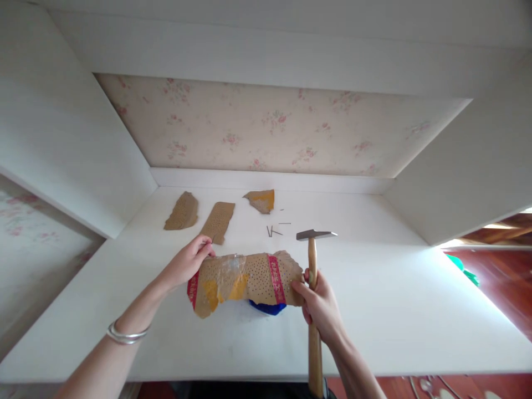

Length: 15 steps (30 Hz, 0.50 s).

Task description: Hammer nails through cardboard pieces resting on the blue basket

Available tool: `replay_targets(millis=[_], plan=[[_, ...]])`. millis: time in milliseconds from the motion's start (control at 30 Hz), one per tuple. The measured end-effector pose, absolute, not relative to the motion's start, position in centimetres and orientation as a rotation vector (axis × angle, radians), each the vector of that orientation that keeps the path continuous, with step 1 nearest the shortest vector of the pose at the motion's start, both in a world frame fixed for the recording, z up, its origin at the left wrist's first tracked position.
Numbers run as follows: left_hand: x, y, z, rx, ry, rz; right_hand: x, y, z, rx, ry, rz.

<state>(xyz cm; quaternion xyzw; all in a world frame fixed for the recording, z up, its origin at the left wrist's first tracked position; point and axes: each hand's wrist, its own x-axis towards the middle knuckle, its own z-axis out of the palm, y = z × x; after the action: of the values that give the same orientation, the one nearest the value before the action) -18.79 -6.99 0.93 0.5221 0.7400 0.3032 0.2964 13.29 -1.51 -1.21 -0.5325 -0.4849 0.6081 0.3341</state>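
The right hand point(322, 302) grips a wooden-handled grey metal hammer point(315, 354) and torn, hole-dotted brown cardboard point(257, 277), whose upper-left corner the left hand point(187, 263) pinches.

White tabletop point(386, 310), light wear marks in front of the left hand point(193, 257). Beyond that hand, slightly to its left: rough brown cardboard scrap point(182, 211). Just past its fingertips: perforated cardboard strip point(220, 217), lying at a slant. Farther out, between left and right hand point(320, 302): torn piece with orange patch point(262, 201). Ahead-left of the right hand: loose nails point(272, 231), few, scattered. Blue object point(270, 308) just left of right hand, mostly hidden.
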Motion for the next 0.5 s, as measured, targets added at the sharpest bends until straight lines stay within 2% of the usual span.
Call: replay_targets(millis=[167,500], plan=[[-18.3,-8.1,0.8,1.379,2.023,0.946,13.3,-1.6,-0.8,-1.377,-1.269,1.579],[-17.4,-9.6,3.9,1.259,2.032,1.137,14.0,-1.4,0.7,-1.336,-1.298,1.596]])
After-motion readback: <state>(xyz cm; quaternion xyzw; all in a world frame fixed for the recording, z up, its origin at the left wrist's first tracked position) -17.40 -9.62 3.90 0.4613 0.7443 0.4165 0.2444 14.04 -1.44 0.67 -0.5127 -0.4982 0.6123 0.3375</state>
